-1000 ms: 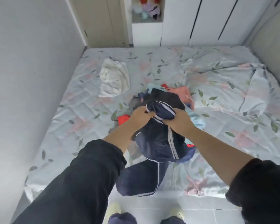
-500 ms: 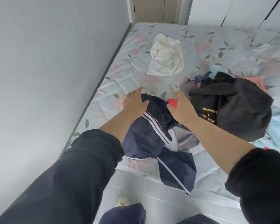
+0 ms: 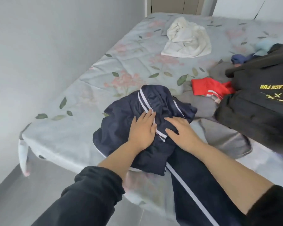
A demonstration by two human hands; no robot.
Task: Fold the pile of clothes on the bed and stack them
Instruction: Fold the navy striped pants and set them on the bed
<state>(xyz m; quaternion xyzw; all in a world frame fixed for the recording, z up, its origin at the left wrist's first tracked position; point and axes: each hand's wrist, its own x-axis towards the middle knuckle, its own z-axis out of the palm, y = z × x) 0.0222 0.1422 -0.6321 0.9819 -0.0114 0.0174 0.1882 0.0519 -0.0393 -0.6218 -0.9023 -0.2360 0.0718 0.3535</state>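
Observation:
Navy track trousers with white side stripes (image 3: 121, 121) lie bunched near the bed's front left corner, one leg hanging over the edge toward the floor. My left hand (image 3: 142, 129) rests flat on the bunch, fingers straight beside the stripe. Just to its right, my right hand (image 3: 180, 132) also presses flat on the fabric. The pile of clothes sits at the right: a black garment with yellow lettering (image 3: 258, 108), a red piece (image 3: 207, 88), a grey garment (image 3: 224, 136) and blue items (image 3: 238, 58).
A crumpled white garment (image 3: 186, 39) lies alone further back on the floral bedspread (image 3: 114, 67). A grey wall runs along the bed's left side. Grey floor shows below the bed's front edge. Cupboard doors stand behind the bed.
Both hands carried the navy trousers from the pile leftward, set them on the bed and let go; they now lie flat on the fabric. The view turned left and down.

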